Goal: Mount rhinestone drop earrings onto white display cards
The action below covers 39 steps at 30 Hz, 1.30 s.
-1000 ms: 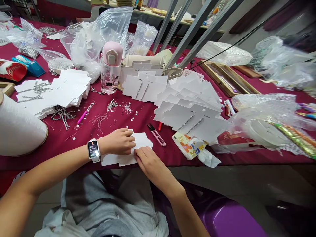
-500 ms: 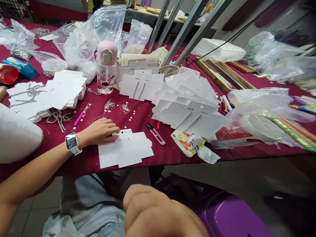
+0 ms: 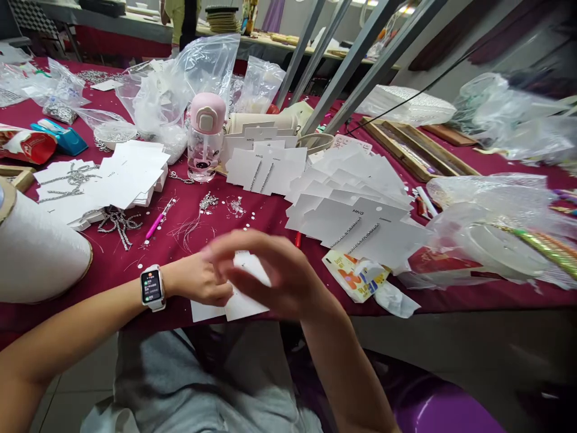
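My left hand, with a white smartwatch on its wrist, is closed at the left part of a white jewellery card by the table's front edge. Its fingertips are partly hidden. Above that card is my right hand, blurred, thumb and fingers apart in a curve, with nothing visible in it. It covers part of the card and the spot where the thread snips lay. Beyond the hands lie a pink-handled tool, a small heap of silver pieces and loose threads.
White cards with silver chains are piled at right centre; more cards lie left. A pink-lidded bottle stands behind. A large white roll occupies the left edge, plastic bags the right. Grey metal bars slant across the back.
My right hand has risen from below the table edge to above the card. My left hand has curled its fingers and sits lower over the card. The view has shifted slightly.
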Motion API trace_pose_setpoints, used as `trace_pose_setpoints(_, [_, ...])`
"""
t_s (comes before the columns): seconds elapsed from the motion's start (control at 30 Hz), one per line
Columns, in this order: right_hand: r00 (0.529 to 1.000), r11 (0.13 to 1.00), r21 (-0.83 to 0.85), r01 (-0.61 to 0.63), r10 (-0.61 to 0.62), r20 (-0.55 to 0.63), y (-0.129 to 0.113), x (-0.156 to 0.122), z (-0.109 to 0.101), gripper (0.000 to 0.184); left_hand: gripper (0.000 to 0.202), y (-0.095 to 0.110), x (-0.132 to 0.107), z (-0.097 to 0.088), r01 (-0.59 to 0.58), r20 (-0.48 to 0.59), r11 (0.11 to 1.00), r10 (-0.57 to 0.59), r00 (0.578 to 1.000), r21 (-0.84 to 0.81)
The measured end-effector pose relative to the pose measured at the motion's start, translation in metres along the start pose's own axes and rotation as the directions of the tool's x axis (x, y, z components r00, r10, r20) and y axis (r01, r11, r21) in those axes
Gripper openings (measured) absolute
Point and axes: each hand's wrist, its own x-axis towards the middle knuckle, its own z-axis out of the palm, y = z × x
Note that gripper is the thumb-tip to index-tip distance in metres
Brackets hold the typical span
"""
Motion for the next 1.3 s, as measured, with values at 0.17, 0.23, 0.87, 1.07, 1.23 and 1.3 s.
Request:
trace_pose_setpoints(0.17, [0.959,0.926,-0.357,-0.126,0.205,0.194,0.096,0.056,-0.002,0.011,0.025,0.005,-0.002,-0.001,-0.211,-0.164,0.966,0.235,0.958,0.152])
trace_pose_setpoints(0.23, [0.93,0.873,-0.476,-0.101,0.253,0.267,0.119,0.063,0.006,0.012,0.024,0.003,-0.003,-0.002,-0.211,-0.158,0.959,0.242,0.957,0.188])
trace_pose_setpoints(0.87, [0.985,0.902,-0.401,-0.162,0.171,-0.015,0.139,0.052,0.025,0.008,0.024,0.0,-0.003,0.0,-0.136,-0.085,0.969,0.156,0.984,0.206])
trace_pose_setpoints(1.07, [0.933,0.949,-0.099,-0.3,0.27,-0.238,0.127,0.047,0.009,0.006,0.035,0.001,0.002,-0.01,0.167,-0.052,0.946,-0.159,0.986,0.276])
trace_pose_setpoints(1.23, [0.872,0.934,-0.018,-0.356,0.325,-0.367,0.115,0.041,-0.01,0.008,0.06,-0.002,0.002,-0.021,0.326,0.062,0.881,-0.368,0.928,0.343])
trace_pose_setpoints(1.3, [0.859,0.933,-0.005,-0.361,0.331,-0.39,0.102,0.034,-0.016,0.011,0.065,-0.005,0.002,-0.024,0.372,0.113,0.868,-0.427,0.897,0.329])
